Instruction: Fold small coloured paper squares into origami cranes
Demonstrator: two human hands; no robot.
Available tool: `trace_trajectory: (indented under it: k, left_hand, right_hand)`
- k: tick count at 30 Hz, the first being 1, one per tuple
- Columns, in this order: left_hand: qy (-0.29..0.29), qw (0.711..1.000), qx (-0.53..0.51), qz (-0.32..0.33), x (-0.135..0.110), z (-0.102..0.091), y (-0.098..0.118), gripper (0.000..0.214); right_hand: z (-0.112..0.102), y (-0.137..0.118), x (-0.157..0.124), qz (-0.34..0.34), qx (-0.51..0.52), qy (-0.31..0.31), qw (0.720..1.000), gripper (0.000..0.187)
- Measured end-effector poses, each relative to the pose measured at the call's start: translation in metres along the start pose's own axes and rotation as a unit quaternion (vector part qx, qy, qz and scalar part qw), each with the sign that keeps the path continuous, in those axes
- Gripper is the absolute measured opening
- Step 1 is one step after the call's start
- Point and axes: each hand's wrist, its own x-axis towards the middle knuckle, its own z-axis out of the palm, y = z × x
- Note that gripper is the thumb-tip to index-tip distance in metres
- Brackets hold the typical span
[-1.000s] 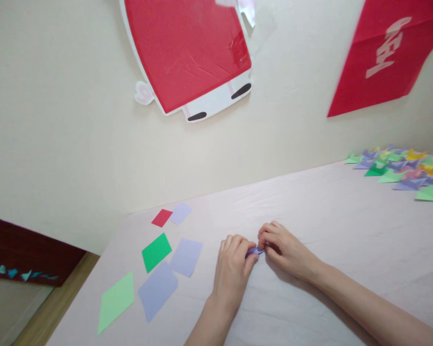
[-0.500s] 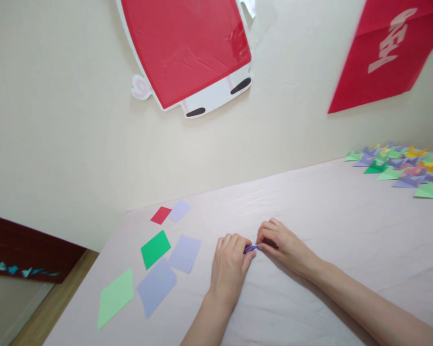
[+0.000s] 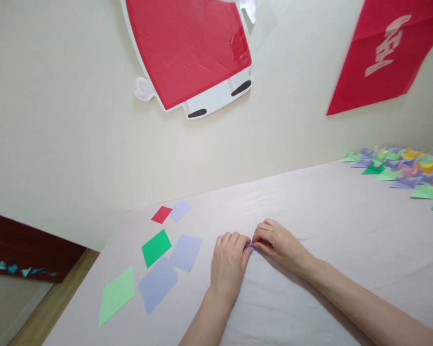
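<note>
Between my two hands is a small folded piece of purple paper, mostly covered by fingers. My left hand pinches its left end between thumb and fingers. On the other side my right hand has its fingertips closed on the right end, almost touching the left fingertips. Both hands rest low over the pale cloth on the table. How the paper is folded in detail is hidden.
Flat paper sheets lie left: light green, green, red and several purple ones. Many folded paper figures stand in rows at the far right. A wall with red decorations rises behind the table.
My right hand has shifted slightly left, closer to my left hand, and less of the purple paper shows between them. The left hand stays nearly still.
</note>
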Motion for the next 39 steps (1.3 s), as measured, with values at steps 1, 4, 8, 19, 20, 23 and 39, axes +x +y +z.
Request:
trace_trajectory:
  k: [1, 4, 8, 19, 20, 23, 39]
  left_hand:
    - [-0.001, 1.000, 0.006, 0.006, 0.000, 0.000, 0.000, 0.009]
    - [-0.002, 0.999, 0.025, 0.021, 0.001, -0.001, 0.000, 0.007]
    - [0.004, 0.999, 0.032, 0.025, 0.002, -0.002, 0.000, 0.007]
    - [0.049, 0.998, -0.034, -0.025, 0.000, -0.007, -0.003, 0.014]
    - [0.069, 0.994, -0.058, -0.054, 0.000, -0.009, -0.004, 0.015]
    - [0.121, 0.977, -0.137, -0.110, 0.001, -0.010, 0.000, 0.015]
    - [0.111, 0.939, -0.266, -0.190, -0.004, -0.002, 0.021, 0.005]
  right_hand:
    - [0.000, 0.001, 0.000, -0.005, -0.004, 0.002, 1.000, 0.013]
    - [0.000, 0.003, -0.002, -0.025, -0.022, 0.006, 0.999, 0.013]
    - [0.001, 0.003, -0.004, -0.051, -0.065, 0.004, 0.997, 0.012]
    - [-0.022, 0.008, -0.006, 0.030, -0.041, 0.048, 0.998, 0.017]
    - [-0.025, 0.009, -0.007, 0.062, -0.018, 0.074, 0.995, 0.016]
    - [-0.022, 0.003, -0.007, 0.128, 0.084, 0.116, 0.981, 0.019]
    - [0.007, -0.021, 0.002, 0.146, 0.289, 0.128, 0.937, 0.029]
